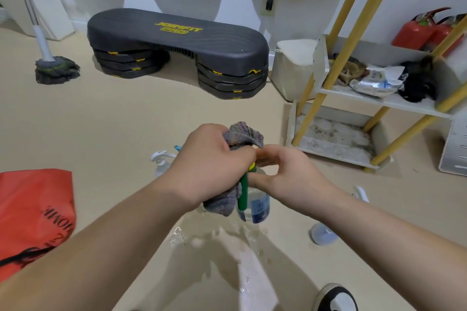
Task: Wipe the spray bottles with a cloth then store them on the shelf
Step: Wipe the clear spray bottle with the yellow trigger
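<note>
The clear plastic spray bottle (255, 206), with a green trigger and a blue label, is held roughly upright at the centre of the view, between both hands and over the floor. The left hand (209, 166), at the bottle's ten o'clock, has its fingers curled round a grey-purple ribbed cloth (242, 135) and bunches it over the sprayer head. A tail of the cloth hangs down just beside the green trigger. The right hand (290, 174), at two o'clock, curls thumb and fingers round the bottle's neck (its fingertips are blurred).

At six o'clock a shiny puddle (182, 235) lies on the beige floor (101, 134). A second clear bottle with a white trigger (161, 159) stands at ten o'clock, partly hidden by the left hand. A third bottle (324, 233) shows at four o'clock, partly behind the right forearm. The white shelf with yellow wooden legs (379, 101) stands at two o'clock, and a red plastic bag (32, 209) lies at nine o'clock.
</note>
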Demonstrator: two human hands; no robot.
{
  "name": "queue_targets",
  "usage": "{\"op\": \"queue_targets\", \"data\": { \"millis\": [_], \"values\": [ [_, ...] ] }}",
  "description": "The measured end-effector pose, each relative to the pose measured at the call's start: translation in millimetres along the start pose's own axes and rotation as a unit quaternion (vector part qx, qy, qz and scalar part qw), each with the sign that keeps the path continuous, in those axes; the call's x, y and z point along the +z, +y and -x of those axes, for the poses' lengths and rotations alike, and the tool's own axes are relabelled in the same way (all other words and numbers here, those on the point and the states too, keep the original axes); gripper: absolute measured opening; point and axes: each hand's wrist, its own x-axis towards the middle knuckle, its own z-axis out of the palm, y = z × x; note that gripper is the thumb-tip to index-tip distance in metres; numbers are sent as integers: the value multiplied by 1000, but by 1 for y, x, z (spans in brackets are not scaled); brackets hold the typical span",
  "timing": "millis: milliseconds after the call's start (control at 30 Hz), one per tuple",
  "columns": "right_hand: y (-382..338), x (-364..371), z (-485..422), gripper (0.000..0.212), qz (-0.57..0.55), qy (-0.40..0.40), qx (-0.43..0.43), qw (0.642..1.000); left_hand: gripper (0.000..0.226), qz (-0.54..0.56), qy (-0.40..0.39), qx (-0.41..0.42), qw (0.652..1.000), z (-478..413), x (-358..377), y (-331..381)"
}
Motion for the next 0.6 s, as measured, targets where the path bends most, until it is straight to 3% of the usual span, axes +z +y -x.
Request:
{"op": "queue_targets", "data": {
  "millis": [100, 200, 333, 400, 467, 600],
  "values": [
    [1, 10, -2, 19, 17, 64, -16, 998, 24, 53, 25, -18, 998, 4, 3, 4],
    [-2, 7, -5, 14, 25, 90, -59, 994, 17, 181, 27, -58, 981, 6, 0, 14],
    [-3, -20, -10, 7, -150, 102, -6, 984, 17, 324, 54, -91, 940, 0, -19, 21],
    [-3, -32, -9, 5, -230, 93, 26, 968, 22, 302, 102, -86, 944, -6, -28, 16],
    [-2, -39, -7, 19, -266, 66, 31, 961, 29, 262, 131, -92, 951, -11, -32, 9],
    [-3, -42, -2, 33, -297, 22, 50, 953, 31, 208, 64, -52, 975, -4, -19, 8]
  ]
}}
